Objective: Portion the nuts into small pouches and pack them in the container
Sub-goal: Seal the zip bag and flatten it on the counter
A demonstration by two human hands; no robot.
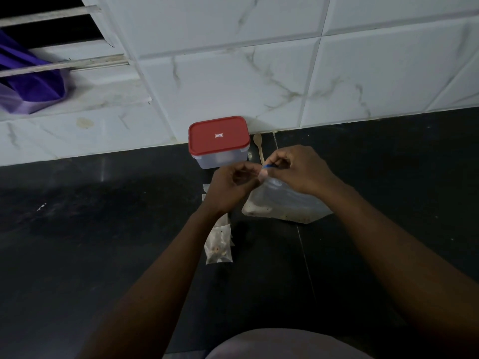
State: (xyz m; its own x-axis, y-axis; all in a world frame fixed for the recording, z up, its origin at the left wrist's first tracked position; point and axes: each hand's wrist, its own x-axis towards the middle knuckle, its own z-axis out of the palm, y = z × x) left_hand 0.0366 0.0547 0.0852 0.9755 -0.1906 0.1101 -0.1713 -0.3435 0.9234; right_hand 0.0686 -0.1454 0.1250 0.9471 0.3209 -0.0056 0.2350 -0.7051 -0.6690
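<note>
A clear container (220,159) with a red lid (219,134) stands shut against the tiled wall. In front of it both my hands meet over a large clear bag (282,203) with nuts along its bottom. My left hand (232,185) pinches the bag's top edge. My right hand (300,169) pinches its blue strip (268,165) at the mouth. Small clear pouches (219,242) with a few nuts lie on the dark counter (103,242) below my left wrist. A wooden spoon (259,146) lies right of the container, its handle hidden behind my right hand.
White marbled wall tiles (259,73) rise behind the counter. A purple cloth (28,79) hangs from a louvred window at the far left. A seam in the counter (305,263) runs toward me.
</note>
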